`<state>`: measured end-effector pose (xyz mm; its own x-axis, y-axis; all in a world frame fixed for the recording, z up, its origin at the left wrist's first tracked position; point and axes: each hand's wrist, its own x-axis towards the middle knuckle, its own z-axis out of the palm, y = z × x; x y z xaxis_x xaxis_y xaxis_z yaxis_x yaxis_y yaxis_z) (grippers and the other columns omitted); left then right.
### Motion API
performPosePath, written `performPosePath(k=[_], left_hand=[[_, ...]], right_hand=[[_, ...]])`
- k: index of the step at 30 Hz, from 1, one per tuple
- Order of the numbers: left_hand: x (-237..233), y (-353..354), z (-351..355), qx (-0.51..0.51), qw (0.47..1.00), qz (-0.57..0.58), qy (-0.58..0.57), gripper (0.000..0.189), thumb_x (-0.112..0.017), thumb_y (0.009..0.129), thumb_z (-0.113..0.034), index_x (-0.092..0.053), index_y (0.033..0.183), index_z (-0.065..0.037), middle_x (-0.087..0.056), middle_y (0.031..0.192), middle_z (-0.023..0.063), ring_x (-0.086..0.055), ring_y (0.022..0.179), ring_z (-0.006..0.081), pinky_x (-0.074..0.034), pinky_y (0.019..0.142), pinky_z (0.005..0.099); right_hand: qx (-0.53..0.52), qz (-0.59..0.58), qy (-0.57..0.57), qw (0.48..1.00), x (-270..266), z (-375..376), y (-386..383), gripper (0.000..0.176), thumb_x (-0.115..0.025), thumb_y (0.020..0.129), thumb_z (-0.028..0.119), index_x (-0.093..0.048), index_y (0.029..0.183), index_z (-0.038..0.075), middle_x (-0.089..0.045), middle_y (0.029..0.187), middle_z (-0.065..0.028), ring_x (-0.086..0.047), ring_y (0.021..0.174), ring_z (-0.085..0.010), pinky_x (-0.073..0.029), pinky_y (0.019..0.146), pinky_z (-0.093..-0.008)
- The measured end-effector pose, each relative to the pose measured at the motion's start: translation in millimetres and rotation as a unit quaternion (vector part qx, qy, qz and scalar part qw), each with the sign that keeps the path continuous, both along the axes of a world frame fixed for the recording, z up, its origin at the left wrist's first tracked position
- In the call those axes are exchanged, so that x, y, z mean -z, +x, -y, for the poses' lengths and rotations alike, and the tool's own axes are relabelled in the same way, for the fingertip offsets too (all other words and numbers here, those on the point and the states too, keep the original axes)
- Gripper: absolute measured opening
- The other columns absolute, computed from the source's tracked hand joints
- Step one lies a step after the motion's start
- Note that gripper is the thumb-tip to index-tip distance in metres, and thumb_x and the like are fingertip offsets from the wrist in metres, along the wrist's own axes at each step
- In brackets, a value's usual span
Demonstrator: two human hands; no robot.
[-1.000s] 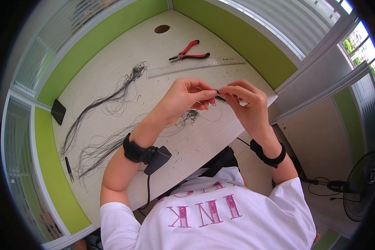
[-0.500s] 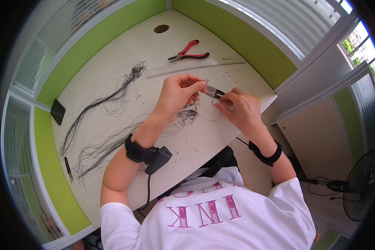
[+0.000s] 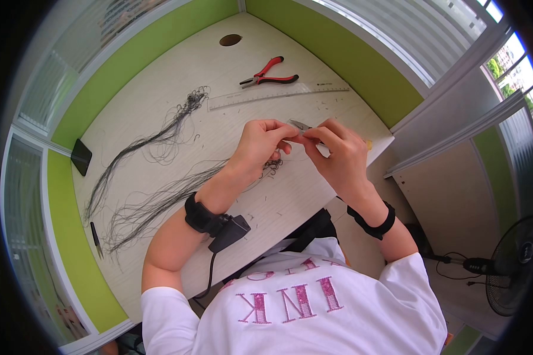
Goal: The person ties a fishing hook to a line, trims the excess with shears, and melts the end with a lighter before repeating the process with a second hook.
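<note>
My left hand (image 3: 260, 145) is closed in a pinch over the table, its fingertips meeting those of my right hand; what it grips is too small to make out. My right hand (image 3: 340, 151) is closed around a small metal cutting tool (image 3: 299, 125), whose pointed blades stick out beyond the fingers to the upper left. Below my left hand lies a bundle of dark threads with hooks (image 3: 177, 192), its hooked end partly hidden by the hand. A second bundle of hooked threads (image 3: 160, 139) stretches across the left of the table.
Red-handled pliers (image 3: 269, 77) lie above a clear ruler (image 3: 278, 94) at the back. Tweezers (image 3: 96, 239) and a dark flat object (image 3: 81, 158) are at the left edge. Green partitions (image 3: 343, 56) border the table (image 3: 260, 35). A fan (image 3: 518, 266) stands at the right.
Both hands have come together, fingertips now touching. My left hand moved slightly down and right; my right hand moved slightly up and left, and the tool's blades now show less beyond its fingers.
</note>
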<state>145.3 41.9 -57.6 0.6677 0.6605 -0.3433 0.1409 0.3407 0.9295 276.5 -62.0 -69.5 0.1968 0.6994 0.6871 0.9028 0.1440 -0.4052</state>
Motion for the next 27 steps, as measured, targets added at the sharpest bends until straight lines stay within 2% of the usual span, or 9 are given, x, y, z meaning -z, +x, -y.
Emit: performPosePath(k=[4, 14, 19, 22, 24, 27], left_hand=[[0.8, -0.3, -0.1, -0.026, 0.999, 0.016, -0.029, 0.012, -0.059, 0.087, -0.011, -0.063, 0.089, 0.001, -0.066, 0.084, 0.0064, -0.050, 0.059, 0.0051, -0.034, 0.045, 0.0151], [1.6, -1.4, -2.2, -0.015, 0.995, 0.061, -0.072, 0.011, -0.059, 0.088, -0.010, -0.061, 0.090, 0.000, -0.067, 0.088, 0.0084, -0.050, 0.060, 0.0049, -0.039, 0.047, 0.0158], [4.7, -0.6, -1.7, -0.015, 0.993, 0.080, -0.091, 0.011, -0.059, 0.090, -0.011, -0.058, 0.092, 0.000, -0.063, 0.084, 0.0053, -0.054, 0.067, 0.0061, -0.045, 0.056, 0.0165], [2.3, -1.0, 0.3, -0.012, 0.994, 0.080, -0.071, 0.009, -0.058, 0.091, -0.009, -0.057, 0.092, 0.000, -0.061, 0.082, 0.0046, -0.056, 0.070, 0.0073, -0.047, 0.062, 0.0187], [3.3, -3.1, -1.7, 0.005, 0.995, 0.085, -0.056, 0.009, -0.057, 0.091, -0.008, -0.057, 0.093, 0.000, -0.061, 0.082, 0.0054, -0.057, 0.071, 0.0080, -0.048, 0.063, 0.0199], [2.5, -5.3, -2.9, 0.048, 0.995, 0.091, -0.016, 0.010, -0.057, 0.091, -0.007, -0.058, 0.096, 0.001, -0.062, 0.085, 0.0068, -0.058, 0.073, 0.0092, -0.050, 0.065, 0.0213]], right_hand=[[-0.012, 0.022, 0.020, 0.999, 5.9, 1.0, -4.7, 0.011, -0.073, 0.068, 0.007, -0.064, 0.073, 0.010, -0.054, 0.066, -0.0017, -0.055, 0.055, -0.0194, -0.041, 0.052, -0.0311], [-0.009, 0.020, 0.019, 1.000, 10.2, 1.5, -7.5, 0.012, -0.073, 0.067, 0.007, -0.063, 0.073, 0.008, -0.055, 0.067, -0.0021, -0.056, 0.058, -0.0202, -0.042, 0.053, -0.0320], [-0.004, 0.012, 0.016, 1.000, 12.6, 1.7, -7.0, 0.011, -0.074, 0.068, 0.008, -0.064, 0.074, 0.009, -0.056, 0.067, -0.0021, -0.057, 0.057, -0.0205, -0.042, 0.052, -0.0313], [-0.011, -0.031, -0.021, 0.999, 7.6, 5.1, -2.7, 0.012, -0.073, 0.068, 0.007, -0.066, 0.078, 0.008, -0.058, 0.069, -0.0019, -0.057, 0.058, -0.0205, -0.045, 0.054, -0.0308], [-0.035, -0.156, -0.069, 0.985, -6.7, 7.2, 2.9, 0.016, -0.073, 0.069, 0.004, -0.068, 0.083, 0.008, -0.061, 0.077, -0.0024, -0.058, 0.061, -0.0206, -0.046, 0.055, -0.0306], [-0.081, -0.121, -0.006, 0.989, -17.4, -0.3, 10.3, 0.019, -0.072, 0.069, 0.002, -0.068, 0.087, 0.008, -0.062, 0.084, -0.0026, -0.059, 0.066, -0.0206, -0.047, 0.057, -0.0305]])
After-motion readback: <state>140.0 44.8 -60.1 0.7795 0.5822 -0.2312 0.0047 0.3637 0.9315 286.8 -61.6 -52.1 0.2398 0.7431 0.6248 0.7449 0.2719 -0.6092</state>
